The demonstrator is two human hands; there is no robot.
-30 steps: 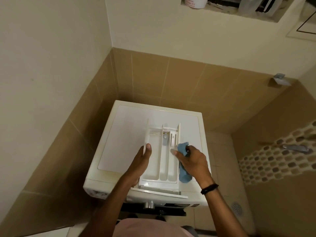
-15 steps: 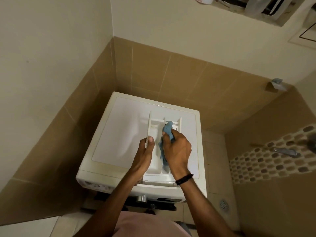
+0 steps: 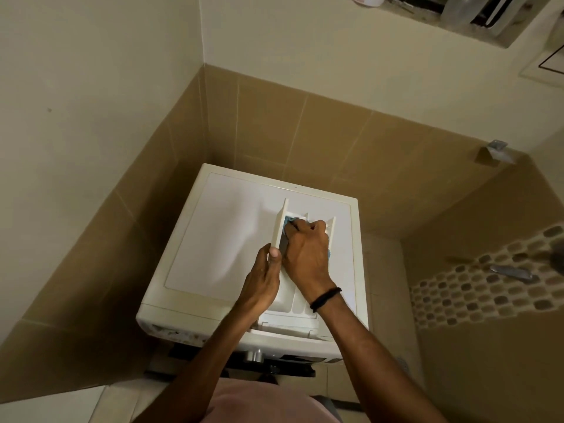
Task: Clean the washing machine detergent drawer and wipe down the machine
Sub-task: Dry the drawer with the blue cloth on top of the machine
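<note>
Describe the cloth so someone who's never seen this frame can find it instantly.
Start at the white washing machine in the tiled corner; the detergent drawer lies on its top. The cloth is bunched under the right hand at the drawer's far end. It is the only blue thing amid white plastic.

There it was, a thin black cord wristband point(image 3: 325, 298) looped round my wrist just behind my right hand point(image 3: 306, 254). My forearms point(image 3: 375, 355) were bare all the way down, and a pale pink shirt point(image 3: 262, 401) covered my front below them.
</note>
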